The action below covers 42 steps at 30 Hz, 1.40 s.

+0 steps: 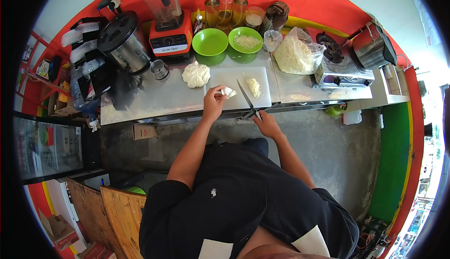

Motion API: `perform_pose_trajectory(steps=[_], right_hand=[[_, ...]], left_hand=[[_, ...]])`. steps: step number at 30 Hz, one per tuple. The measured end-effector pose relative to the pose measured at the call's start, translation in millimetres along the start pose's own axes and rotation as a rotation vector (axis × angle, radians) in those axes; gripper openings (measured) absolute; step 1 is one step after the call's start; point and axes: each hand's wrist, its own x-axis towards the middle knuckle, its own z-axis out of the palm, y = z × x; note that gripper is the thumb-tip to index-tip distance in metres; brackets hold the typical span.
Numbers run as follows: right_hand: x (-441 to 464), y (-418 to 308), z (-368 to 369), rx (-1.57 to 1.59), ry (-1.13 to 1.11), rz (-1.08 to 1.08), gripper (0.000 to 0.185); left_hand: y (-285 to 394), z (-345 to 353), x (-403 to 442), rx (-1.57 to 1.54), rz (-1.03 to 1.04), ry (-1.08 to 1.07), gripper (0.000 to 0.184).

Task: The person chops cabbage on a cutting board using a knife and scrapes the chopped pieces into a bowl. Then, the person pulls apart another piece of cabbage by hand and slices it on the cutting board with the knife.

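My left hand (214, 100) pinches a small white piece (228, 92) over the left part of the white cutting board (260, 73). In my right hand (267, 125) is the handle of a knife (244, 92), its blade pointing up and left across the board. Right of the blade lies a small heap of pale shredded pieces (253, 87). A larger white lump (196, 75) rests at the board's left edge. Behind the board stand two green bowls, the left one (210, 42) with nothing visible inside, the right one (245, 40) holding pale shreds.
A red blender (170, 38), a steel container (123, 43) and a glass (159, 69) stand at the left. Pump bottles (225, 12) line the back. To the right are a plastic bag of pale shreds (296, 52) and a stove (344, 76) with a pot (372, 45).
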Motion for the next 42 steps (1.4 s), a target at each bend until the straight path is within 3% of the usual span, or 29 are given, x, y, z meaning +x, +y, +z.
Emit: perform_pose_trajectory(steps=[3,6,11,14,18,21,26,27,29,30,32,42], right_hand=[[-1,-3,1,-0.003,0.0,0.003,0.035],[1,-7,1,0.017,0.01,0.001,0.035],[5,-14,3,0.006,-0.035,-0.008,0.035],[9,-25,4,-0.049,-0.03,-0.028,0.035],[14,-31,9,-0.193,-0.063,0.002,0.035],[15,-35,10,-0.216,-0.057,0.011,0.035],[17,-42,11,-0.263,-0.039,-0.001,0.035],[17,-41,12,-0.258,-0.037,0.004,0.035],[19,-39,14,-0.279,-0.032,-0.018,0.034],[19,-39,15,-0.27,-0.03,-0.01,0.034],[16,-40,16,-0.303,-0.054,0.009,0.033],[15,-34,6,-0.377,-0.109,-0.028,0.033]], left_hand=[[-5,15,-3,-0.05,-0.053,-0.079,0.031],[-11,18,-3,0.195,-0.04,-0.144,0.03],[-5,20,7,0.609,0.212,-0.153,0.032],[-7,25,10,0.758,0.256,-0.196,0.029],[8,27,7,0.807,0.265,-0.202,0.025],[14,27,7,0.778,0.122,-0.216,0.026],[25,30,10,1.039,0.112,-0.058,0.02],[21,29,10,1.04,0.115,-0.065,0.02],[10,23,10,0.801,0.398,-0.097,0.015],[-1,22,11,0.804,0.401,-0.109,0.015],[-23,19,12,0.633,0.536,-0.297,0.013],[-26,11,15,0.516,0.555,-0.285,0.018]])
